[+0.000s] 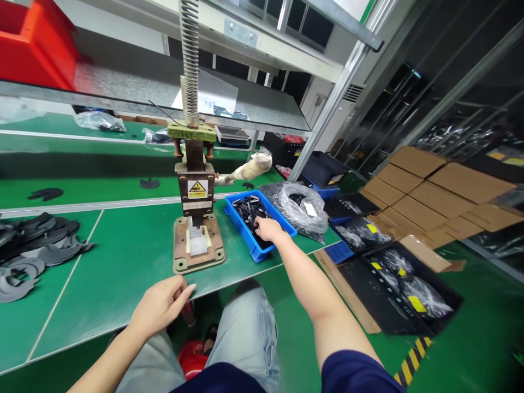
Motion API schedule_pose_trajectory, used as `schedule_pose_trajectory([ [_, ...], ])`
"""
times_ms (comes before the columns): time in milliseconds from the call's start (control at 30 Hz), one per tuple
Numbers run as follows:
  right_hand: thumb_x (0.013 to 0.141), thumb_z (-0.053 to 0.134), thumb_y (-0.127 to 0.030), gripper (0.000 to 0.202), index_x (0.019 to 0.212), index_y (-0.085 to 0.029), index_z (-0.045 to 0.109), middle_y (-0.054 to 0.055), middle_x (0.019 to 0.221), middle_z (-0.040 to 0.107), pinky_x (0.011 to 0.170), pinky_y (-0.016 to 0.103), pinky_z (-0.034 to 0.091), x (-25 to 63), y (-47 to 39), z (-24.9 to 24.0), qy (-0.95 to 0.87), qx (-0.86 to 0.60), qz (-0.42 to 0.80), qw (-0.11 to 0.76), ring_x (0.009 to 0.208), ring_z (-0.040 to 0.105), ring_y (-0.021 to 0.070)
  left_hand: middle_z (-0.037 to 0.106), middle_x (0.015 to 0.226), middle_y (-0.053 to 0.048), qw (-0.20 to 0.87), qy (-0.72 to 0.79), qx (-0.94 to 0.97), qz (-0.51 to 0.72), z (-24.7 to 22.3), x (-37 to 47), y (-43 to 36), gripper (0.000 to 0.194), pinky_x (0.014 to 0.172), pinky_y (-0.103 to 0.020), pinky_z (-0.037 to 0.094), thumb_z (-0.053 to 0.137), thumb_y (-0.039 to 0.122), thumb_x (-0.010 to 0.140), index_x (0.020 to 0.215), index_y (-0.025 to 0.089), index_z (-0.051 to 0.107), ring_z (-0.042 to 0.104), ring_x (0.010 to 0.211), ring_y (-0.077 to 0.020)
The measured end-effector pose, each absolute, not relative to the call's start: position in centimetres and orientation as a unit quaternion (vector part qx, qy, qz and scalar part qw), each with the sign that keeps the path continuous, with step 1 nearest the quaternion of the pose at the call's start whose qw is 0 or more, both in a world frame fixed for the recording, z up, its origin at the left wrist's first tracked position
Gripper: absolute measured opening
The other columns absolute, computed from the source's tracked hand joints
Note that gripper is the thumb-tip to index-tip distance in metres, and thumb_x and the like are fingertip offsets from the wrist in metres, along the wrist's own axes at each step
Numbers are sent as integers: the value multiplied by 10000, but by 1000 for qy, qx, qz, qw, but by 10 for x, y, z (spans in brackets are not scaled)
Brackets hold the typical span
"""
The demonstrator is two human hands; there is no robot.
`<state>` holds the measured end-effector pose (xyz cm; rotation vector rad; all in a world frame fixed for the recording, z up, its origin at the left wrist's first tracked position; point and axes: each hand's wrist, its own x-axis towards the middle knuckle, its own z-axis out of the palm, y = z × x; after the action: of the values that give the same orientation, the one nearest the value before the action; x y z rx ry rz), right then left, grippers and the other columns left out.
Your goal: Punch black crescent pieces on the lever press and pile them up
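Observation:
My left hand (pixel 162 301) rests at the front edge of the green table, just before the press. Its fingers are curled in with the thumb alongside, and no object shows in it. My right hand (pixel 268 229) reaches into a blue tray (pixel 245 238). Its fingers are closed among small black plastic pieces (pixel 250 210), their tips partly hidden. Left of the tray stands a hand press (pixel 196 191) with a warning label, a tall spring on top and a wrapped lever handle (pixel 256 166). A pale block (pixel 198 243) sits on its base plate.
Flat dark-grey curved pieces (pixel 45 237) are heaped on the left of the table. Behind the tray lies a clear plastic bag (pixel 301 210). A metal shelf (pixel 262 106) with a red bin (pixel 36 43) spans overhead. Boxes of bagged parts (pixel 405 284) stand on the right.

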<state>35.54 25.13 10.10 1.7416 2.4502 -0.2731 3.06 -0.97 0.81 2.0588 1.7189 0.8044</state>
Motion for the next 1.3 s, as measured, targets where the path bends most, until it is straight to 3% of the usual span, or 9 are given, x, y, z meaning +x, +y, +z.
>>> schedule_pose_trajectory([
  [167, 1014, 674, -449, 387, 1301, -189, 665, 97, 1337, 694, 1039, 475, 613, 363, 249, 107, 792, 604, -86, -20, 1187, 693, 230, 597, 671, 18, 162, 602, 728, 285, 8, 30, -9, 424, 678, -298, 421, 542, 516, 1068, 745, 242, 523, 595, 649, -176],
  [300, 997, 616, -279, 178, 1115, -199, 722, 93, 1146, 741, 1068, 439, 546, 378, 236, 118, 789, 590, -96, -143, 1102, 683, 230, 616, 685, 15, 176, 602, 723, 291, 10, 29, -9, 416, 683, -293, 433, 548, 517, 1064, 752, 241, 550, 604, 657, -176],
  [367, 975, 582, -242, 183, 1095, -211, 716, 82, 1103, 739, 1026, 407, 548, 382, 222, 120, 788, 564, -112, -220, 1022, 677, 214, 624, 684, 15, 193, 604, 714, 299, 11, 29, -9, 410, 671, -290, 437, 553, 522, 1059, 759, 243, 568, 608, 653, -177],
  [600, 1009, 606, -389, 197, 1114, -243, 685, 67, 1090, 745, 940, 402, 590, 357, 129, 92, 760, 431, -197, -444, 973, 690, 200, 602, 689, 29, 296, 601, 631, 390, 29, 37, -12, 334, 629, -275, 467, 591, 529, 1036, 872, 242, 634, 570, 633, -160],
  [733, 992, 662, -363, 142, 1083, -261, 701, 64, 1030, 761, 910, 407, 605, 330, 88, 66, 743, 360, -271, -494, 973, 707, 205, 685, 870, -13, 300, 552, 641, 441, 57, 55, -17, 226, 748, -298, 538, 661, 444, 1012, 1066, 227, 697, 641, 763, -170],
  [933, 963, 717, -336, 130, 1075, -270, 716, 52, 975, 773, 871, 409, 604, 307, 64, 48, 717, 302, -362, -514, 917, 714, 202, 740, 1127, -68, 320, 499, 665, 453, 80, 71, -22, 347, 818, -334, 584, 702, 370, 995, 1315, 243, 664, 684, 828, -174],
  [1100, 967, 714, -321, 130, 1086, -270, 718, 48, 980, 774, 882, 401, 605, 301, 55, 40, 719, 291, -381, -504, 932, 723, 198, 745, 1099, -75, 301, 478, 685, 460, 78, 75, -23, 307, 799, -330, 596, 709, 320, 1004, 1296, 235, 670, 686, 821, -168],
  [1300, 980, 699, -320, 176, 1147, -266, 711, 46, 1011, 766, 915, 403, 610, 296, 56, 45, 747, 293, -374, -465, 946, 716, 192, 771, 1072, -73, 220, 437, 732, 474, 80, 67, -13, 102, 892, -332, 594, 648, 227, 1036, 1085, 243, 736, 729, 995, -196],
])
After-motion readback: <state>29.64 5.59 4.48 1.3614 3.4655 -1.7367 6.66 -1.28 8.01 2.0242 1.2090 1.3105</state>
